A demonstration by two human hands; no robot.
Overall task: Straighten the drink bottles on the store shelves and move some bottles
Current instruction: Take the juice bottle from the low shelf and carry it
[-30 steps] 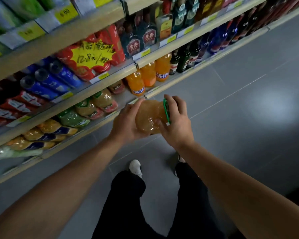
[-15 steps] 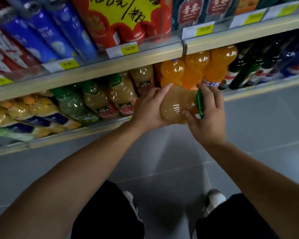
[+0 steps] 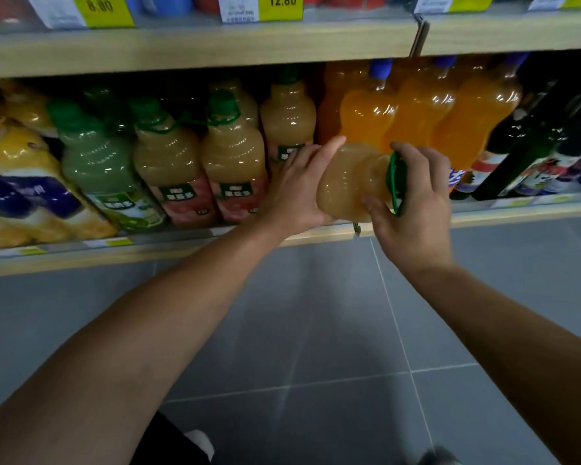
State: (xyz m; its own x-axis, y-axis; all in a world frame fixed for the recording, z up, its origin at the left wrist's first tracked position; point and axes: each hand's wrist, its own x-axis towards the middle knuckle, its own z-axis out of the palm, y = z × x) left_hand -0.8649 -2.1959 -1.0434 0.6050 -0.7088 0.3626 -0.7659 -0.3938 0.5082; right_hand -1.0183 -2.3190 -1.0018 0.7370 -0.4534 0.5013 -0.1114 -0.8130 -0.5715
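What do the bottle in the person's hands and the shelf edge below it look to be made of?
The held juice bottle looks like clear, glossy plastic: the cloudy beige drink shows through its ribbed wall, which carries small highlights. Its green carry ring at the neck is probably plastic too. The shelf edge looks like matte, pale wood-look board, possibly laminate; the picture cannot settle which.

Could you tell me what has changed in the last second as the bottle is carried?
The juice bottle has been carried forward from over the aisle floor up to the lower shelf, just left of the orange soda bottles. Both hands kept their hold: left hand on the body, right hand at the green-capped end.
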